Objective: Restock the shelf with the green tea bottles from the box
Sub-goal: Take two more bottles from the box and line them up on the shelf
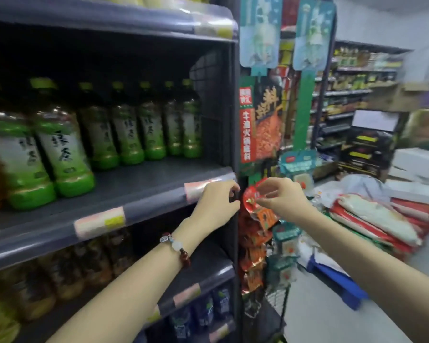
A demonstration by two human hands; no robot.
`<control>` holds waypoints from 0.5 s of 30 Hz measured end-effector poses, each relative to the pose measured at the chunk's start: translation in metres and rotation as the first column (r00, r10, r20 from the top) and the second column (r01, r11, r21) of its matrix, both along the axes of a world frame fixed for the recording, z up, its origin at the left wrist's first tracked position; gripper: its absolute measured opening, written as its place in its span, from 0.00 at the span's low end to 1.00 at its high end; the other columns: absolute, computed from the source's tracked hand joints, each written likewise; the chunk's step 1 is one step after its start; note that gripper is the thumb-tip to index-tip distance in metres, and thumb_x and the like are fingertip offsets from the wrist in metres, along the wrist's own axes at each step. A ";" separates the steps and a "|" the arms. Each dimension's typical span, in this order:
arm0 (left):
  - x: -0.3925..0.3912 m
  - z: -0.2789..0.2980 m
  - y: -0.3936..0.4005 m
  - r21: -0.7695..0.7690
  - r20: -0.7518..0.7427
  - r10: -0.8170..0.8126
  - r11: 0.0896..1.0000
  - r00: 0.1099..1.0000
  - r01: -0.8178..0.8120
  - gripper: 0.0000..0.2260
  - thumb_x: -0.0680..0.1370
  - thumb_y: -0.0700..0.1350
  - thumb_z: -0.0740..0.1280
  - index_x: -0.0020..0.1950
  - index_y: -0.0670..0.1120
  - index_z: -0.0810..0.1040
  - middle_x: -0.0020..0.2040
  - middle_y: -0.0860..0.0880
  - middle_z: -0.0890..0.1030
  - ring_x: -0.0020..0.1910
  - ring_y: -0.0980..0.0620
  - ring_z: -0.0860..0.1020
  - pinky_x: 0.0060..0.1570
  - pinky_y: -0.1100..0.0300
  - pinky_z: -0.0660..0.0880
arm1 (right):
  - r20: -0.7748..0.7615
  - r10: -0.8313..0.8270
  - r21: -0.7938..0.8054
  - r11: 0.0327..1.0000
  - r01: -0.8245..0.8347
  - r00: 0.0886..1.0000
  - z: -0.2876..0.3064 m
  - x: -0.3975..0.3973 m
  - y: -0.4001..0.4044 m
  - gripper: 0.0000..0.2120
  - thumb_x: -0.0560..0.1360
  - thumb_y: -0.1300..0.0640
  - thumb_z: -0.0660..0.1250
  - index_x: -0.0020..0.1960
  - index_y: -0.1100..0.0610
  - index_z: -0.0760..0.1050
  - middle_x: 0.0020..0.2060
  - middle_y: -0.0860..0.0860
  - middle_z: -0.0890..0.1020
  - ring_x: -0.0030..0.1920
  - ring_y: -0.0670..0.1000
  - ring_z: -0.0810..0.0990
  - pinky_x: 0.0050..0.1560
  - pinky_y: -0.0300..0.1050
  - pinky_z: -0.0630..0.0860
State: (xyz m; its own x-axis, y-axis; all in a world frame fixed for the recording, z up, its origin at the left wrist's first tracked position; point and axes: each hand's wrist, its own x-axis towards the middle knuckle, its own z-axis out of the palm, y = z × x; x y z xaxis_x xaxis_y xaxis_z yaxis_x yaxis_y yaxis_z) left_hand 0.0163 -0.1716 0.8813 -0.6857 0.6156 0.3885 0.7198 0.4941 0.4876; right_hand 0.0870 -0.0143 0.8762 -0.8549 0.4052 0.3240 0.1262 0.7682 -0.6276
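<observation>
I see the green tea bottles (65, 149) standing in a row on the shelf (134, 194). My left hand (216, 206), fingers curled and grasping nothing, rests at the shelf's end. My right hand (282, 196) pinches a red packet (252, 199) hanging beside it.
</observation>
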 end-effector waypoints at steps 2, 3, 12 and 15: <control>0.001 -0.022 0.011 -0.032 0.043 -0.055 0.998 0.998 0.057 0.12 0.73 0.41 0.67 0.57 0.44 0.78 0.48 0.46 0.81 0.48 0.47 0.78 0.51 0.54 0.75 | 0.037 -0.064 -0.051 0.997 0.066 0.997 -0.022 0.012 0.011 0.12 0.70 0.56 0.73 0.52 0.57 0.81 0.46 0.53 0.85 0.48 0.51 0.83 0.48 0.44 0.78; 0.001 -0.034 0.017 -0.054 0.062 -0.076 0.995 0.995 0.079 0.12 0.73 0.42 0.67 0.56 0.44 0.79 0.46 0.47 0.80 0.48 0.48 0.78 0.49 0.56 0.74 | 0.053 -0.093 -0.067 0.993 0.096 0.994 -0.034 0.018 0.016 0.12 0.69 0.55 0.74 0.51 0.58 0.81 0.45 0.53 0.85 0.47 0.52 0.84 0.49 0.46 0.80; -0.003 -0.147 0.079 -0.163 0.243 -0.199 0.956 0.950 0.242 0.12 0.73 0.43 0.67 0.55 0.44 0.79 0.50 0.46 0.82 0.51 0.48 0.78 0.51 0.58 0.72 | 0.236 -0.259 -0.153 0.942 0.299 0.937 -0.152 0.044 0.065 0.11 0.68 0.61 0.73 0.50 0.60 0.81 0.45 0.56 0.85 0.45 0.53 0.83 0.51 0.48 0.79; -0.004 -0.202 0.098 -0.175 0.285 -0.202 0.950 0.937 0.258 0.10 0.74 0.44 0.67 0.55 0.45 0.79 0.50 0.47 0.82 0.50 0.49 0.78 0.51 0.57 0.75 | 0.291 -0.290 -0.192 0.916 0.352 0.912 -0.205 0.044 0.080 0.12 0.68 0.62 0.72 0.51 0.61 0.81 0.45 0.56 0.85 0.44 0.51 0.80 0.48 0.41 0.75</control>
State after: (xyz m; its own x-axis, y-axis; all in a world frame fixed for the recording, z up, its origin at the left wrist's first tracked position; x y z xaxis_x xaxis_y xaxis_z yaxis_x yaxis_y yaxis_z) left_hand 0.0119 -0.0735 0.6797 -0.5755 0.8153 0.0633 0.6870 0.4401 0.5782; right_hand 0.1309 0.0659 0.6711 -0.7049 0.7089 -0.0225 0.5180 0.4928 -0.6991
